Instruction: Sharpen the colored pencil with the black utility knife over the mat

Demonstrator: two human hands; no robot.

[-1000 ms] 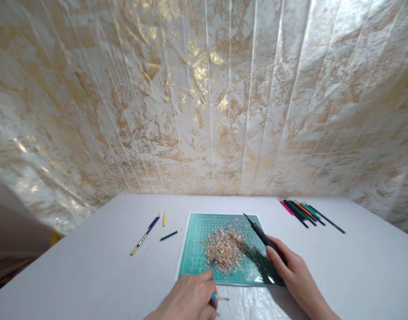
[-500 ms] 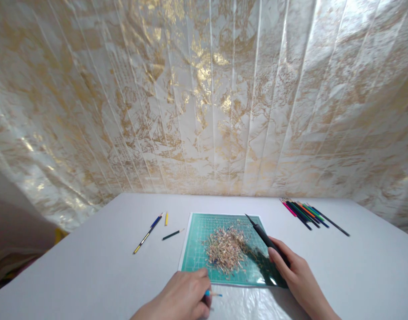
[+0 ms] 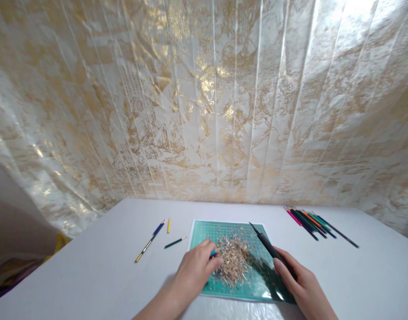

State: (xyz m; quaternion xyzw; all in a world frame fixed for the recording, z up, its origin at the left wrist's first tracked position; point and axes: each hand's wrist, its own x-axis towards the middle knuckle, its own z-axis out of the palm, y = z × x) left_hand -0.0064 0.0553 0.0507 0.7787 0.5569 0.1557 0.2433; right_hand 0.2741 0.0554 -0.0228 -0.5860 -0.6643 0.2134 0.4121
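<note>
Between the fingers of my left hand (image 3: 199,265) is a short blue colored pencil (image 3: 213,253), mostly covered by the hand. The hand is over the left side of a heap of wood shavings (image 3: 233,262). Those shavings lie on a green cutting mat (image 3: 204,231) with grid lines. My right hand (image 3: 299,278) is closed around a black craft knife (image 3: 267,244), its slim blade pointing up and to the left above the mat's right part. A dark shadow falls on the mat beneath the knife.
Left of the mat lie a long dark pencil (image 3: 147,246), a blue pencil stub (image 3: 156,230), a yellow stub (image 3: 168,226) and a dark green stub (image 3: 175,243). Several colored pencils (image 3: 307,222) are grouped at the right rear of the white table (image 3: 100,266). A gold-patterned sheet (image 3: 204,111) hangs behind.
My left hand has moved up and slightly right with the blue pencil, from the mat's front edge to the shavings. My right hand keeps the knife in nearly the same pose. The view has shifted slightly.
</note>
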